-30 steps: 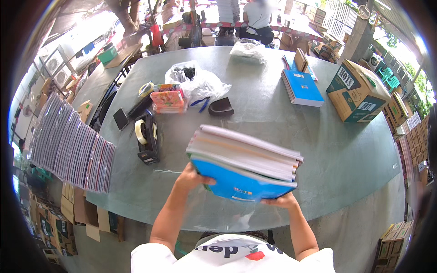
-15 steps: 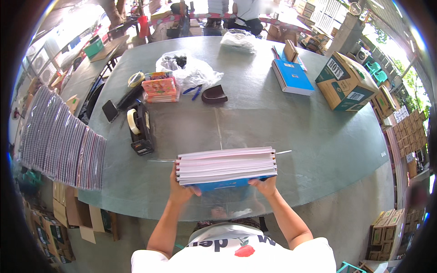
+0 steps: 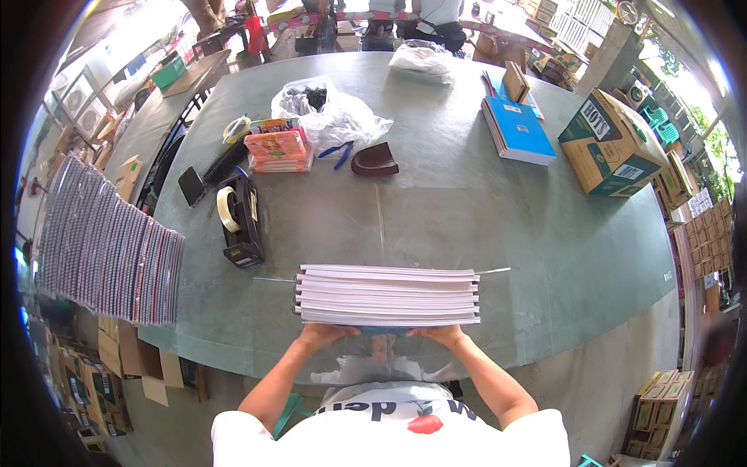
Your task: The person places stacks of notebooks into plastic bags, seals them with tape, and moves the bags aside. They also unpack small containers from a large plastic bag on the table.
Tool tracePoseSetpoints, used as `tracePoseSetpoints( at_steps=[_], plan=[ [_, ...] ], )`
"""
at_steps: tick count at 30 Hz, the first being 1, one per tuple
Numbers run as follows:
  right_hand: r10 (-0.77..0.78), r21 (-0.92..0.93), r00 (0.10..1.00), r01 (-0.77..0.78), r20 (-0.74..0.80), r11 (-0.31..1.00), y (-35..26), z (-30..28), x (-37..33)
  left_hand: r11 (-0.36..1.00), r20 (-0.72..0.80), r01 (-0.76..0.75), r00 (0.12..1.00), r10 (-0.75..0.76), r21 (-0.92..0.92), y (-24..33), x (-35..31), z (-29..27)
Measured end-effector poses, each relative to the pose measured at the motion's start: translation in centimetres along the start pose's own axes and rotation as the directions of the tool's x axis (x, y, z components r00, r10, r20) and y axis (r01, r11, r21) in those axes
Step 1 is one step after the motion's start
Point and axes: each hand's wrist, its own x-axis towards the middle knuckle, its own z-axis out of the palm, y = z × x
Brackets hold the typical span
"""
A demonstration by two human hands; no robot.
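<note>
A stack of several spiral notebooks (image 3: 387, 296) stands on edge at the table's near side, white page edges facing up, with coils at its left end. My left hand (image 3: 325, 333) presses the stack's near face at the left. Toward the right of that face, my right hand (image 3: 440, 335) grips it, the fingers partly hidden by the stack. Only a sliver of blue cover shows between my hands. Clear plastic film (image 3: 373, 366) lies on the table under and in front of the stack.
Left of the stack are a tape dispenser (image 3: 242, 222), a dark phone (image 3: 191, 187) and wrapped pink packs (image 3: 278, 148). Blue pliers (image 3: 337, 154) lie near a brown curved piece (image 3: 375, 160). Blue notebooks (image 3: 518, 131) and a carton (image 3: 613, 144) sit right. Many wrapped notebooks (image 3: 109, 245) stand far left.
The stack has tipped more upright, so its blue near cover is mostly out of sight. My hands have moved slightly lower along its near face. The view has shifted a little.
</note>
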Motion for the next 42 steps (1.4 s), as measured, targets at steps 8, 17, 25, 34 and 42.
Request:
tracePoseSetpoints(
  at_steps=[8,17,25,34,42],
  plan=[
    [0.552,0.149,0.819,-0.572,0.160,0.806,-4.9,-5.0,2.5,0.771,0.257,0.487,0.873,-0.415,-0.410,5.4,3.2,-3.7],
    [0.736,0.015,0.614,-0.770,0.286,0.637,-3.4,-4.2,2.8,0.553,0.487,0.732,0.679,-0.549,-0.398,4.8,4.0,-3.1],
    [0.786,-0.181,0.571,-0.769,0.237,0.613,-3.7,-5.7,2.8,0.536,0.466,0.757,0.653,-0.597,-0.373,4.0,3.1,-2.8],
    [-0.099,-0.843,0.876,-0.414,-0.471,0.344,2.4,-10.7,-13.3,0.966,-0.497,0.258,0.838,-0.223,0.001,13.3,0.6,-2.4],
    [0.793,0.709,0.606,-0.532,-0.064,0.464,-2.4,-15.1,-12.5,0.980,-0.036,-0.167,0.986,0.163,-0.113,21.4,4.8,17.7]
  ],
)
